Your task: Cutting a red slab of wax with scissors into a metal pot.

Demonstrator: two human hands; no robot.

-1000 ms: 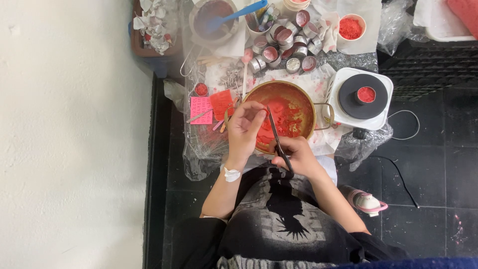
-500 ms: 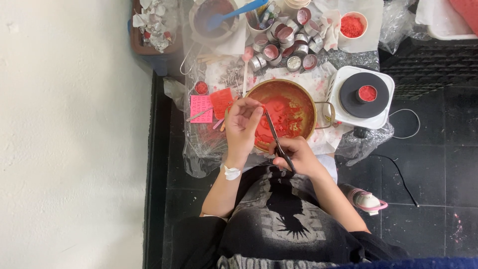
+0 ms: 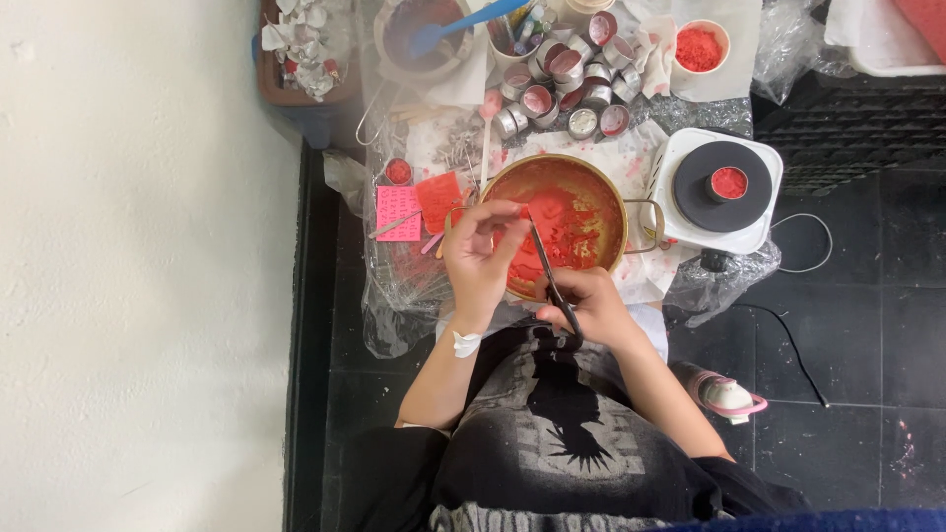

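- We see the right hand (image 3: 591,307) closed in a grip on the handles of dark scissors (image 3: 554,283), blades pointing up over the pot (image 3: 557,227).
- Our left hand (image 3: 480,251) pinches something small at its fingertips, too tiny to identify, just beside the scissor tips.
- The pot holds red wax and sits on the floor between pink sheets (image 3: 399,212) and a white hot plate (image 3: 722,189).
- Small tins (image 3: 567,84) cluster beyond it.

The pot (image 3: 562,222) is shiny brass-coloured metal, smeared inside with rough, grainy red paste. Over it, the right hand (image 3: 589,307) holds dark matt scissors (image 3: 554,286), probably metal. Behind the pot stand small glossy tins (image 3: 567,79); under it lies crinkled clear plastic sheeting (image 3: 394,286).
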